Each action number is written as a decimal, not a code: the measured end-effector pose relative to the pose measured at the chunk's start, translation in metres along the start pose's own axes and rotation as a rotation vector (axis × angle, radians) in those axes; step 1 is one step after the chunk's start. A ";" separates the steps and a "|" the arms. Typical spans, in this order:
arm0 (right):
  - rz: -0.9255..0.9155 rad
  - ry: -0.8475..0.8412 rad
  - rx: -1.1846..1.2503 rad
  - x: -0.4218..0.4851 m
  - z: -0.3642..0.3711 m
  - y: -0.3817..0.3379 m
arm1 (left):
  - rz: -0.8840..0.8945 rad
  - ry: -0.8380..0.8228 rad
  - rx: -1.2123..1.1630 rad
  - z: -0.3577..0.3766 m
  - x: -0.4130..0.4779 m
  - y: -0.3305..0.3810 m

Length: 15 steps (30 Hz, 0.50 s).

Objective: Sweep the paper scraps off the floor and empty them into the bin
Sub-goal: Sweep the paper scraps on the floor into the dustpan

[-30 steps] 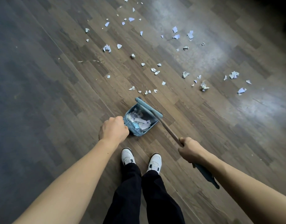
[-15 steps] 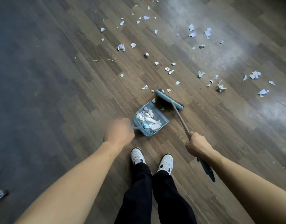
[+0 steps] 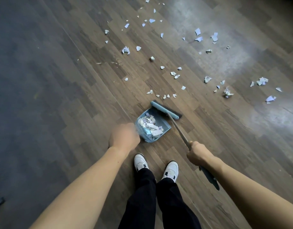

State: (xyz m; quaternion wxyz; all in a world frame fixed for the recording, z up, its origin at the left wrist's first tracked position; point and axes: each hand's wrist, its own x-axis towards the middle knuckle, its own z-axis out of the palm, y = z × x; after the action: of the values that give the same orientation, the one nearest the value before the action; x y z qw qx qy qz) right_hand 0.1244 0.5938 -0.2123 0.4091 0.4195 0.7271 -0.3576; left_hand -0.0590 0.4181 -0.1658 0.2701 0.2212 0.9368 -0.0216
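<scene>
Left hand [image 3: 124, 138]: grip closed in a fist at the near end of the dustpan [image 3: 165, 128]. It is motion-blurred and the pan handle is hidden under the fist. Right hand [image 3: 198, 154]: grip wrapped tight round the broom [image 3: 179, 129] shaft, partway up. The dark blue shaft end sticks out behind the hand, under the forearm.

Broom head lies across the far, open lip of the dustpan, right against it, dark bristles on the far side. Dustpan is down at the floor [image 3: 68, 104], just ahead of the shoes [image 3: 140, 162]; can't tell if it rests flat.

A heap of paper scraps [image 3: 150, 124] is packed toward the pan's back wall. The other scraps lie loose on the floor beyond the broom head: a short row just past the bristles, more spread further out and to the right. A few are crumpled, most are flat torn bits.

Dark trousers [image 3: 142, 195] at the bottom, feet side by side. Small pale object at the lower left edge, too cut off to identify.
</scene>
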 end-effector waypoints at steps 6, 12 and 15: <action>-0.013 -0.047 0.005 -0.027 -0.018 0.003 | 0.000 0.003 0.010 -0.006 0.004 -0.002; -0.039 0.025 0.016 -0.029 -0.028 -0.011 | 0.004 -0.009 0.013 -0.005 0.004 -0.001; -0.029 0.052 0.023 -0.017 -0.023 -0.021 | 0.010 -0.006 0.023 -0.004 0.002 -0.002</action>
State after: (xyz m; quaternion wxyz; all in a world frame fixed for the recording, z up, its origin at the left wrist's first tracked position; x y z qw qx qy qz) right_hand 0.1038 0.5997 -0.1844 0.3799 0.4228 0.7393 -0.3610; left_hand -0.0635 0.4179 -0.1634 0.2706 0.2286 0.9346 -0.0316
